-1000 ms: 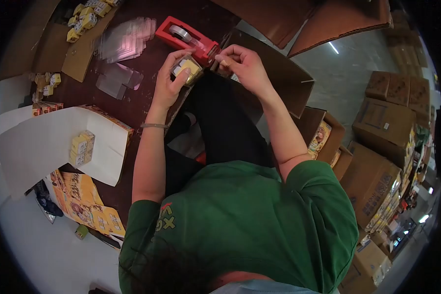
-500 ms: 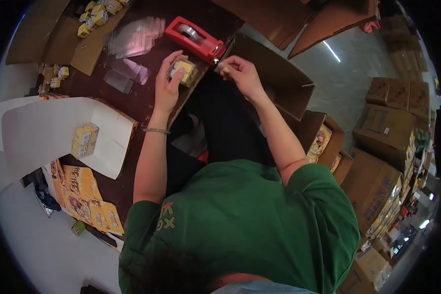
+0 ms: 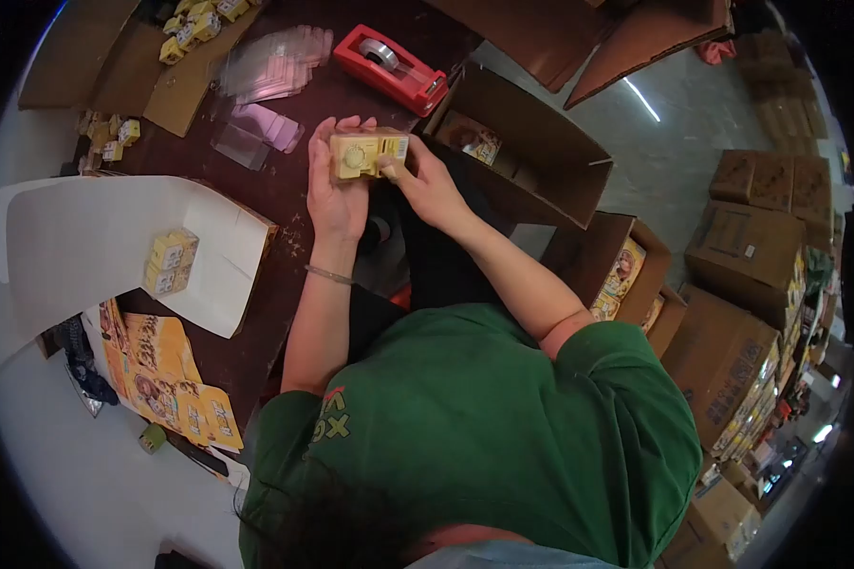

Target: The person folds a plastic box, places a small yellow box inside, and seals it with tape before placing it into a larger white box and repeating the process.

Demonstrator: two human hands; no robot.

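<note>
A clear plastic pack with small yellow boxes inside [image 3: 356,156] is held up between both hands, over the table's edge. My left hand [image 3: 336,201] has its palm and fingers behind and around the pack's left end. My right hand [image 3: 435,194] grips the right end, its thumb on the front face. Just beyond the hands stands a red tape dispenser [image 3: 417,83] with a roll of clear tape. Folded clear plastic sleeves [image 3: 280,66] and some pinkish ones [image 3: 268,123] lie to the left of it.
A white-lined carton [image 3: 223,280] at left holds a yellow pack [image 3: 171,262]. Flat printed cartons [image 3: 166,389] lie nearer me. Small yellow boxes [image 3: 194,28] fill a cardboard box at upper left. An open cardboard box [image 3: 550,152] stands right, with stacked cartons [image 3: 740,247] beyond.
My right hand has moved left from beside the tape dispenser onto the pack. The pack is now turned, its wide face showing. My left hand has shifted slightly right and nearer me.
</note>
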